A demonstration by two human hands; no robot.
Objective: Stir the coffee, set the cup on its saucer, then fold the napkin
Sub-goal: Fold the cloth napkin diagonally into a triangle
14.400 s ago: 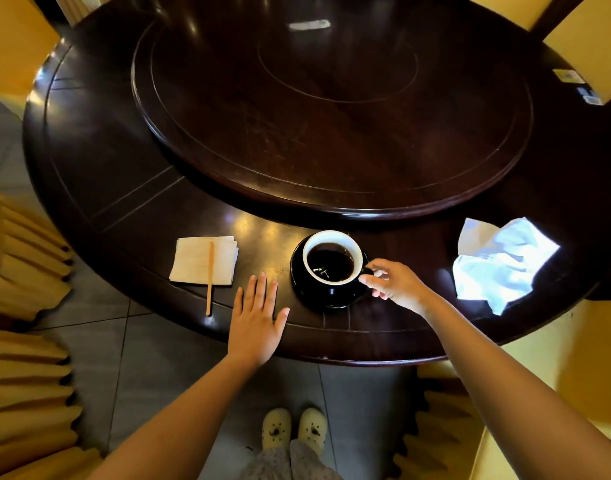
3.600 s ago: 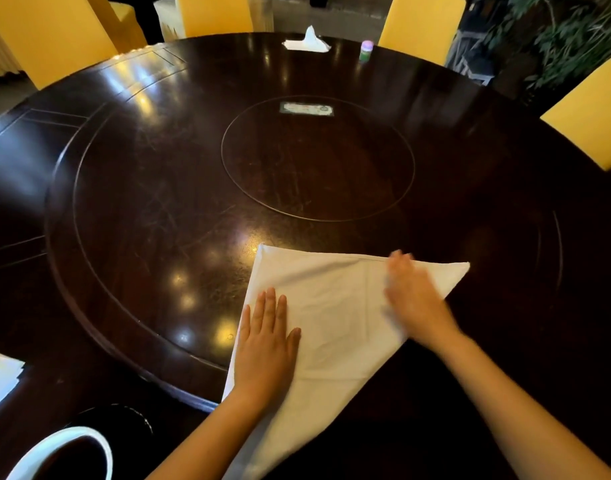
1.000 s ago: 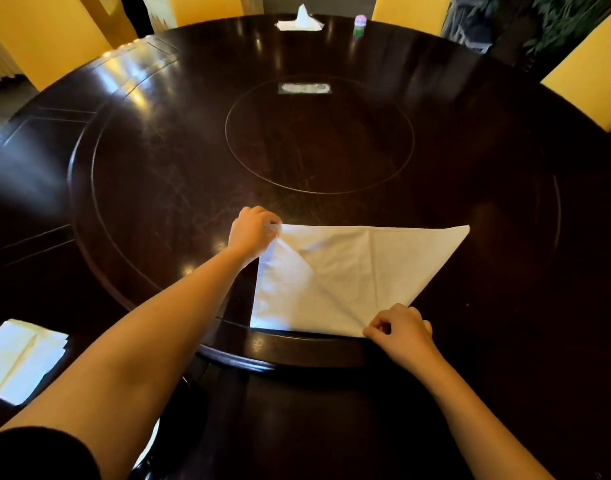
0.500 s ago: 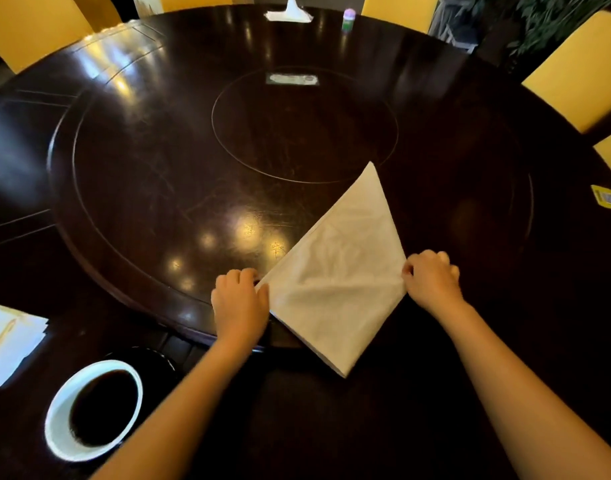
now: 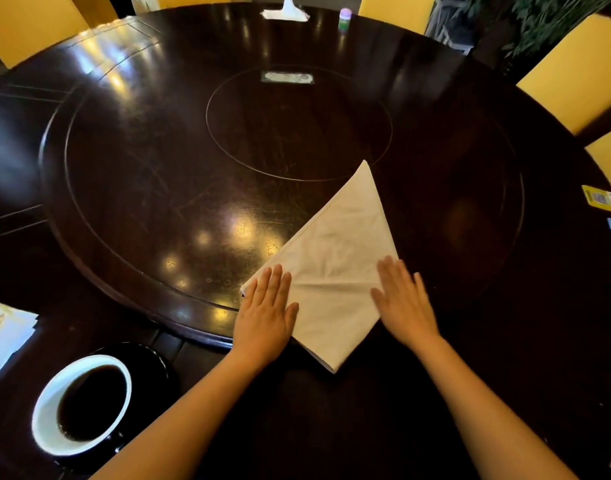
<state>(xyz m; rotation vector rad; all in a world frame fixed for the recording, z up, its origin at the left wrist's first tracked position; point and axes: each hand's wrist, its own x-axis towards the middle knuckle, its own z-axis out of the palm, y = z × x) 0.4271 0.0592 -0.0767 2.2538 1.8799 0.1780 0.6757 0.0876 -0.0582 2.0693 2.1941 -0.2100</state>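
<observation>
A white cloth napkin (image 5: 338, 258) lies folded into a kite-like shape, tip pointing away, across the edge of the raised turntable (image 5: 151, 168). My left hand (image 5: 266, 313) rests flat and open on its left corner. My right hand (image 5: 401, 299) lies flat and open on its right corner, slightly blurred. At the bottom left a white-rimmed cup of black coffee (image 5: 82, 403) sits on its black saucer (image 5: 148, 358).
The round dark table (image 5: 504, 393) fills the view. A paper napkin with a wooden stirrer (image 5: 6, 334) lies at the left edge. A tissue box (image 5: 286, 10) and small bottle (image 5: 344, 17) stand far across. Cards (image 5: 605, 202) lie at right. Yellow chairs (image 5: 574, 67) surround the table.
Both hands went from closed fists pinching the napkin's side corners to flat open palms pressing on it. The napkin keeps its kite shape. The camera shifted slightly.
</observation>
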